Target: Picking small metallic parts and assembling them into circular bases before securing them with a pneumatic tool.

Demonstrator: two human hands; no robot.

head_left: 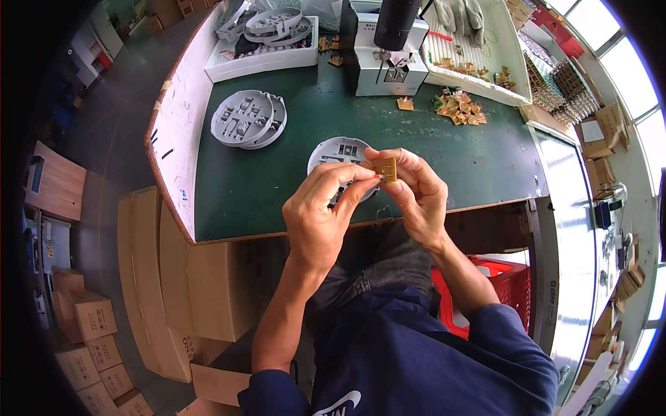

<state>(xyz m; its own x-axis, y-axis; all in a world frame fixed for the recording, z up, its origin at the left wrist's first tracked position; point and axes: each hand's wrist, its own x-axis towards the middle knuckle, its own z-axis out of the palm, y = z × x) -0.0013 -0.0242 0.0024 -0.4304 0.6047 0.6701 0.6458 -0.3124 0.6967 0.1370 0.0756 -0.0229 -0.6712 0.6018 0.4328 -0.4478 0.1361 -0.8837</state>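
In front of me my right hand (416,191) is closed on a small yellow-brown circuit board (390,170), pinched between thumb and fingers. My left hand (326,201) meets it there, its thumb and forefinger pinching a tiny red-and-white part (378,177) against the board's left side. Whether that part is a wire plug is too small to tell. Below both hands, near the table's front edge, lies a round grey plastic housing (338,149) with moulded slots, partly hidden by my fingers.
Two stacked grey housings (243,119) lie to the left. A white tray (263,64) of grey rings stands behind them. A black-and-white bench machine (392,66) stands at the back, beside a pile of circuit boards (460,109) and a pale bin (479,52) with gloves.
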